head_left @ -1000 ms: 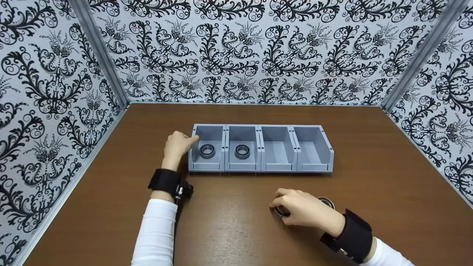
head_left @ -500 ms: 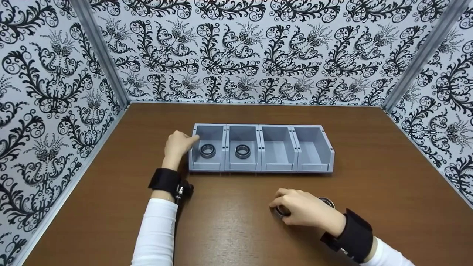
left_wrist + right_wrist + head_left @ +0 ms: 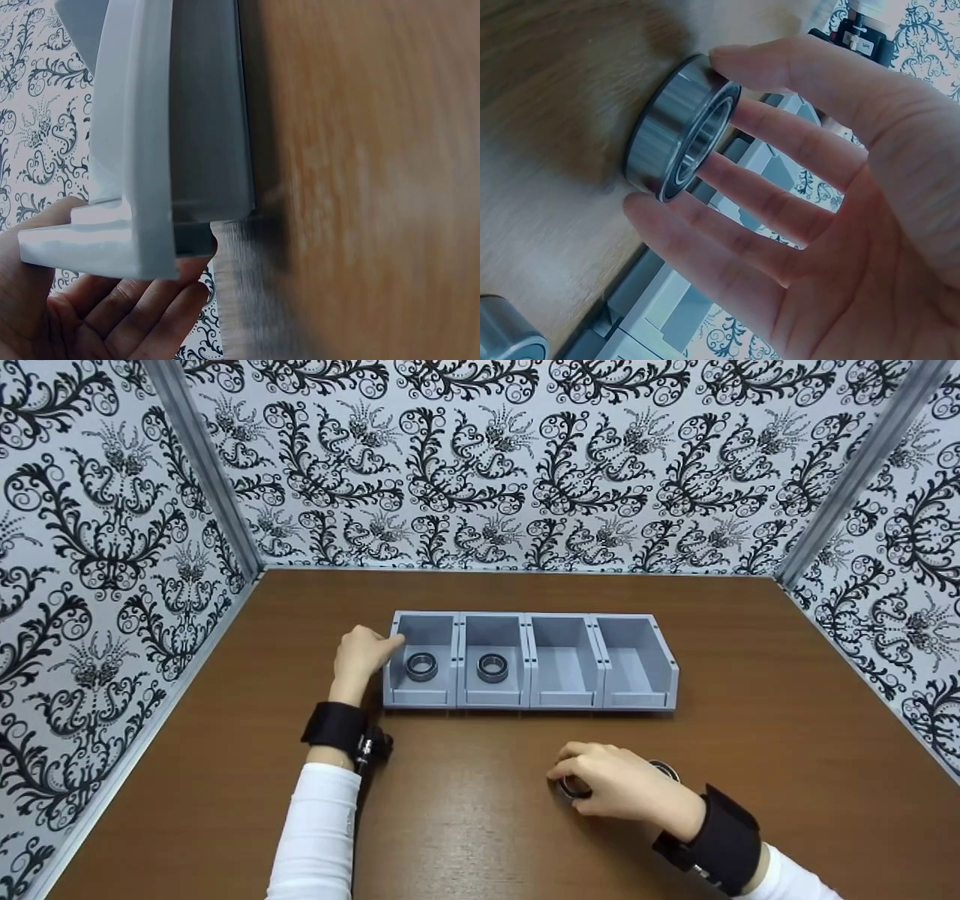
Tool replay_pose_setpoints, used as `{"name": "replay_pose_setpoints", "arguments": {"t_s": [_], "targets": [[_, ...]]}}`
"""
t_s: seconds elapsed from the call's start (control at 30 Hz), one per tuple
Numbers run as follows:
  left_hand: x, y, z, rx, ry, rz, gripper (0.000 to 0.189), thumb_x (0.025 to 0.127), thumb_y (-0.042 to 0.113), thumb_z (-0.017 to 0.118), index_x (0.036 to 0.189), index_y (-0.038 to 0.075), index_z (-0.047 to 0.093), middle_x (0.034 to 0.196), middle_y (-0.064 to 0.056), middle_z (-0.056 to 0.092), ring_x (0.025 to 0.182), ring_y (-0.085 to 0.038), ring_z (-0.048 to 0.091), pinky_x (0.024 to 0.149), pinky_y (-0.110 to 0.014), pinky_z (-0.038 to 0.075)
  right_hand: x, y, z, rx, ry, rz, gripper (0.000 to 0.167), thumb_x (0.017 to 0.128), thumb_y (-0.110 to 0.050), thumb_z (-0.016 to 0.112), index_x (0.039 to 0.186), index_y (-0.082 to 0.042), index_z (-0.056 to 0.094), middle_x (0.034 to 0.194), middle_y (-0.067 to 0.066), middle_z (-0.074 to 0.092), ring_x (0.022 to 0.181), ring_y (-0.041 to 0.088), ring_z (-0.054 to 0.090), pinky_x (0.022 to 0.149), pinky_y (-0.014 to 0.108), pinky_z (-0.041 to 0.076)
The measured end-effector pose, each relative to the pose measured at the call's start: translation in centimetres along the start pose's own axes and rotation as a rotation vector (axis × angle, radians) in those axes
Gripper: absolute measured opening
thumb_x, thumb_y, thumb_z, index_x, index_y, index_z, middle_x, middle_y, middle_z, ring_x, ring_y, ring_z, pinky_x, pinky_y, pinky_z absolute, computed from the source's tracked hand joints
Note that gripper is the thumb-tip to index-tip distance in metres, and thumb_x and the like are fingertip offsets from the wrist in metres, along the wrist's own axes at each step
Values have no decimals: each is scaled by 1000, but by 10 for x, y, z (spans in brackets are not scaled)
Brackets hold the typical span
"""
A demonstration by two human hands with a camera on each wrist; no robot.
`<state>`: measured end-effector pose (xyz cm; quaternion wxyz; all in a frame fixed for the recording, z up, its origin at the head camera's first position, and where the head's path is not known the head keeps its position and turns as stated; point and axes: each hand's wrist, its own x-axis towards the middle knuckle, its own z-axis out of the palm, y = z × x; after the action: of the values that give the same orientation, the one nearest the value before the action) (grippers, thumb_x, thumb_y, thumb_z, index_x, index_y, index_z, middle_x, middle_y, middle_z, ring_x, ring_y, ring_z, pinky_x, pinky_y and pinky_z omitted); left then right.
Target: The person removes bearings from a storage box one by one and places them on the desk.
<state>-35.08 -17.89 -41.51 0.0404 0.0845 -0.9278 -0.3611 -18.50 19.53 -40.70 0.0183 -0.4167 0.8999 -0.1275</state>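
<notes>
One ring [image 3: 667, 768] is half hidden; right hand [image 3: 619, 784] fingers grip another ring [image 3: 671, 120], left hand [image 3: 361, 655] fingers the nine-o'clock bin [image 3: 420, 699] wall.

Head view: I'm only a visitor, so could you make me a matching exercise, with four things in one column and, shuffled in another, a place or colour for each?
1. Left grip
2. Right grip
3. Row of bins
4. Tabletop

A. Brown
B. Around a bearing
C. On the side wall of the leftmost bin
D. Grey

Pairs: 1-C, 2-B, 3-D, 4-A
</notes>
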Motion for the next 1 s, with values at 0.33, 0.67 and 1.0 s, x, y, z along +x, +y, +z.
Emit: {"name": "replay_pose_setpoints", "arguments": {"t_s": [0.33,0.67,1.0], "targets": [[-4,0,-1,-4,19,2,46,93,45,70,58,16,60,78,-7,65,76,-27,58,60,-36,40,-4,-2,-4,-5,59,1,31,80,-4,80,109,-16,78,112,2,69,90,22,69,65,36,54],[-1,-2,0,-4,26,15,44,92,46,71,65,11,69,83,-10,70,77,-27,61,62,-36,42,-6,-1,-9,-41,143,17,30,85,-8,81,115,-12,77,116,4,69,95,24,71,71,42,58],[0,-2,2,-2,16,-9,42,92,45,71,69,10,71,86,-10,72,79,-28,63,67,-40,48,-10,2,-14,-45,199,46,32,90,-10,78,122,-7,75,121,6,69,101,25,70,79,45,57]]}}
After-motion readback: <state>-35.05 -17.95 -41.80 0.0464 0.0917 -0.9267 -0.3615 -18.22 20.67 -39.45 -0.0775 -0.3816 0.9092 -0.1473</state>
